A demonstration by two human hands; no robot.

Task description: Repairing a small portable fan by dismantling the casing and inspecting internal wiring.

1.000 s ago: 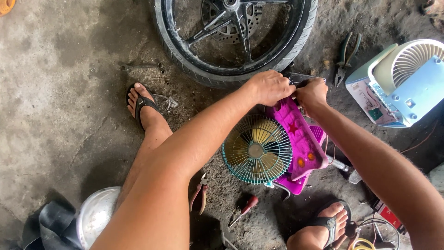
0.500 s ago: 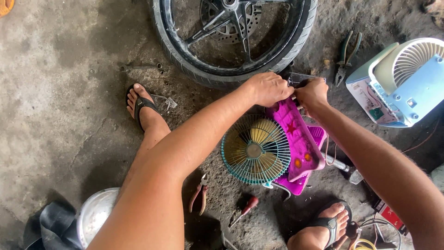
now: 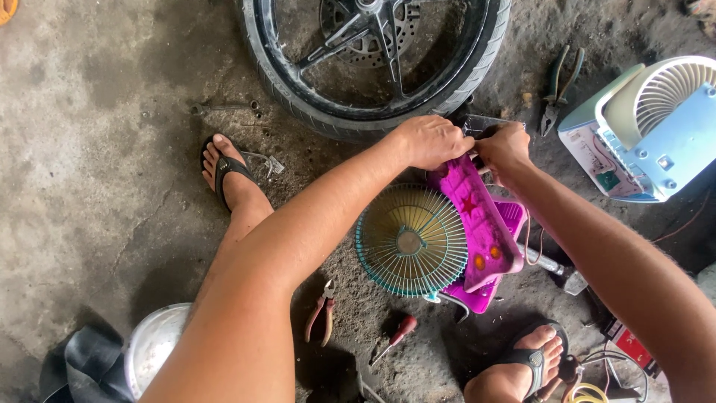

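A small fan lies on the concrete floor between my feet: a teal wire grille and a magenta plastic body with a red star and two orange dots. My left hand grips the top end of the magenta body. My right hand is closed at that same end, just right of the left hand, around something I cannot make out. Thin wires hang from the body's right side.
A motorcycle wheel lies just beyond my hands. A light-blue and white fan unit sits at the right, with pliers near it. Red-handled pliers, a red screwdriver and a metal bowl lie nearer me.
The magenta body has tilted and shifted slightly under my hands. Both hands stay at its top end.
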